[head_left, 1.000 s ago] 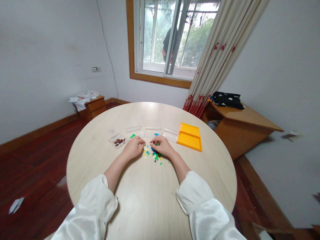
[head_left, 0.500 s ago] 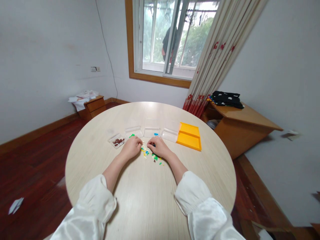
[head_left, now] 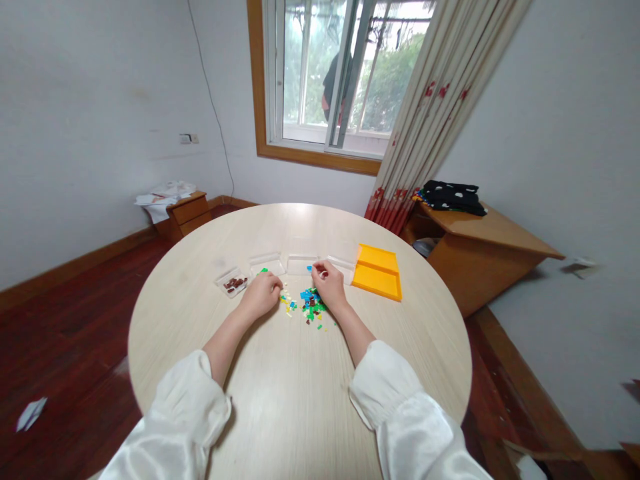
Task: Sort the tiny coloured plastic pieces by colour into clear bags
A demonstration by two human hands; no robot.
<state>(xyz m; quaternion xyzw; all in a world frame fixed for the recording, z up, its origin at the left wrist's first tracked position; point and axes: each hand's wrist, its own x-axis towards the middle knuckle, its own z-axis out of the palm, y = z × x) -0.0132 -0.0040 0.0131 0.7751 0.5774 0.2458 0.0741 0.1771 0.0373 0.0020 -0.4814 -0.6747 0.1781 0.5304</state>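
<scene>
Small building bricks point(head_left: 311, 303) in blue, green, brown, yellow and cream lie in a loose pile on the round table point(head_left: 280, 400). My right hand point(head_left: 330, 283) is above the far side of the pile, fingers pinched at the front of a clear tray point(head_left: 299, 265) that holds a few blue bricks point(head_left: 309, 268). What the pinch holds is too small to make out. My left hand point(head_left: 263, 295) rests on the table left of the pile, fingers curled in beside cream bricks point(head_left: 285, 291); its fingertips' contents are hidden.
A clear tray with brown bricks point(head_left: 235, 285) stands far left. Beside it, another clear tray point(head_left: 273, 262) has green bricks point(head_left: 263, 271) at its front. A fourth clear tray point(head_left: 345, 267) sits partly behind my right hand, next to an open yellow case point(head_left: 377, 280).
My right hand has lifted off the pile and moved away from me and slightly right, to the tray with blue bricks, uncovering blue and brown bricks. My left hand has barely moved.
</scene>
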